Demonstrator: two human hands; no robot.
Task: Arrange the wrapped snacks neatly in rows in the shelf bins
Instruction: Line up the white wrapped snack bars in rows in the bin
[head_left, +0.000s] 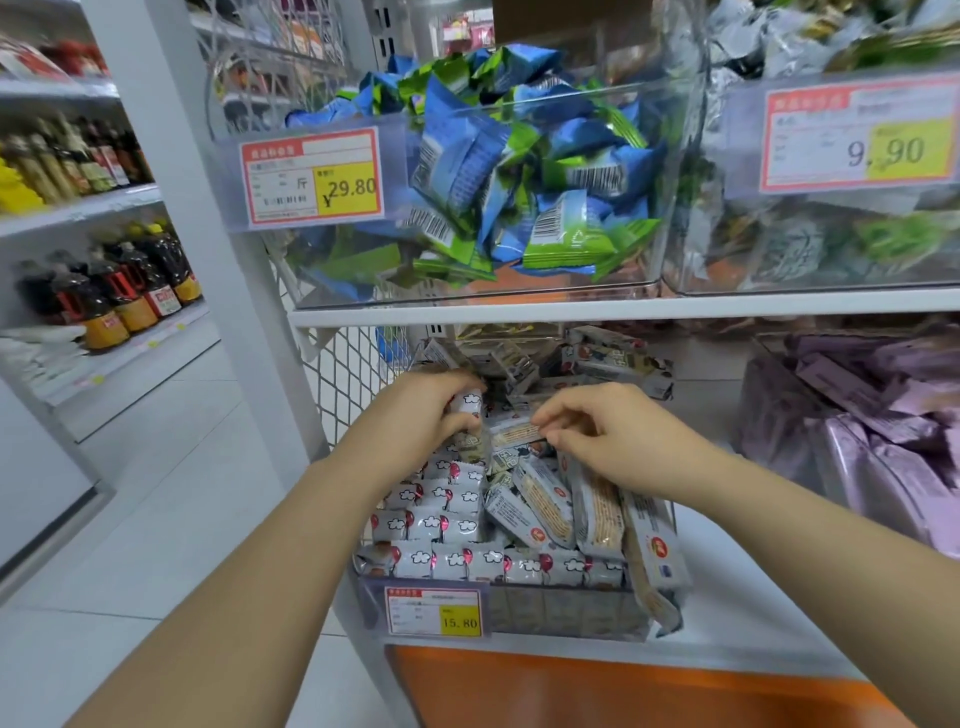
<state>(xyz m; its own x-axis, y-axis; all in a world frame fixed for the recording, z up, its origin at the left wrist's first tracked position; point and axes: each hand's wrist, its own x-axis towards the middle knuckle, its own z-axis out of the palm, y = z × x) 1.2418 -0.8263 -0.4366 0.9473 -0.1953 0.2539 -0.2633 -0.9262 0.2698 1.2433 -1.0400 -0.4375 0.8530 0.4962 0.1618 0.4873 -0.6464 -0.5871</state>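
A clear shelf bin (566, 613) on the lower shelf holds white wrapped snacks with cloud prints (447, 525), lined up in rows on its left half. Longer wafer-bar packs (597, 509) lie slanted on the right half. My left hand (421, 415) reaches into the bin's back left, fingers curled round a cloud-print snack (470, 402). My right hand (608, 431) pinches one end of a small wafer pack (514, 432) between thumb and fingers over the middle of the bin. More loose packs (613, 358) are piled at the back.
Above, a clear bin of blue and green packs (519, 171) with a 29.80 price tag (311, 176) overhangs the lower shelf. A bin of purple packs (872, 415) stands to the right. Bottles (109, 291) fill shelves across the aisle at left. A white mesh side panel (348, 384) borders the bin.
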